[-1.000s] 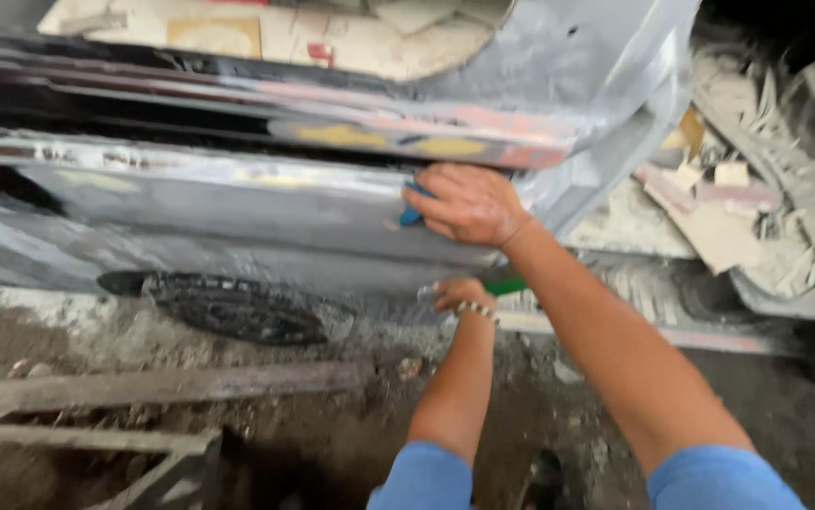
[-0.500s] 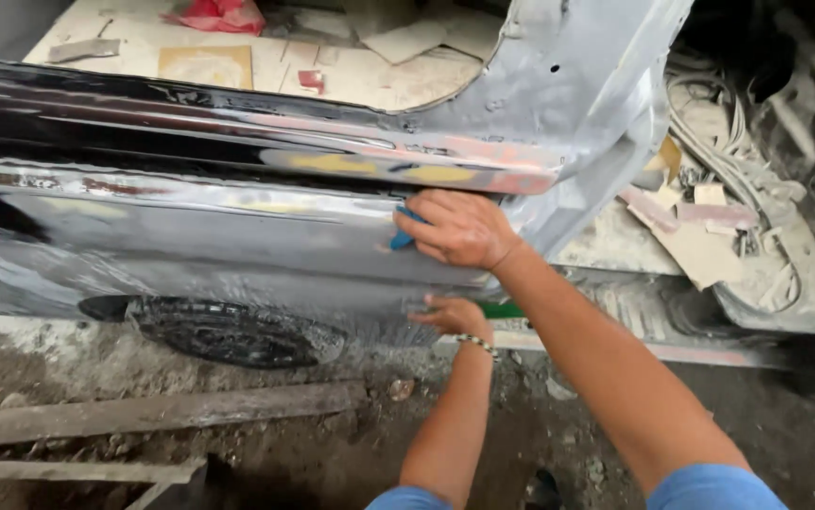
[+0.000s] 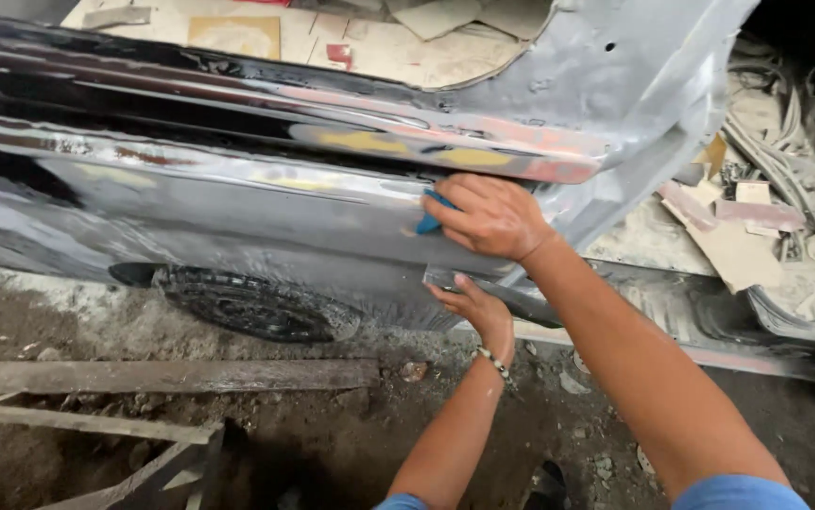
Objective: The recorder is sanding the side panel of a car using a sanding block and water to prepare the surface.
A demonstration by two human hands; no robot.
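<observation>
A wet, dark grey car body panel (image 3: 237, 203) with sanded yellow and pink patches fills the upper left. My right hand (image 3: 488, 217) presses a small blue sanding pad (image 3: 431, 222) flat against the panel near its right end. Just below, my left hand (image 3: 469, 302), with a beaded bracelet on the wrist, grips the panel's lower edge. Most of the blue pad is hidden under my fingers.
A black tyre (image 3: 256, 307) lies on the dirt floor under the panel. Wooden planks (image 3: 162, 376) lie at the lower left. Cardboard scraps (image 3: 738, 236) and loose cables (image 3: 785, 161) fill the stripped car interior at the right.
The view has shifted slightly lower and closer. My right hand stays on the panel with the blue pad, and my left hand stays at the lower edge.
</observation>
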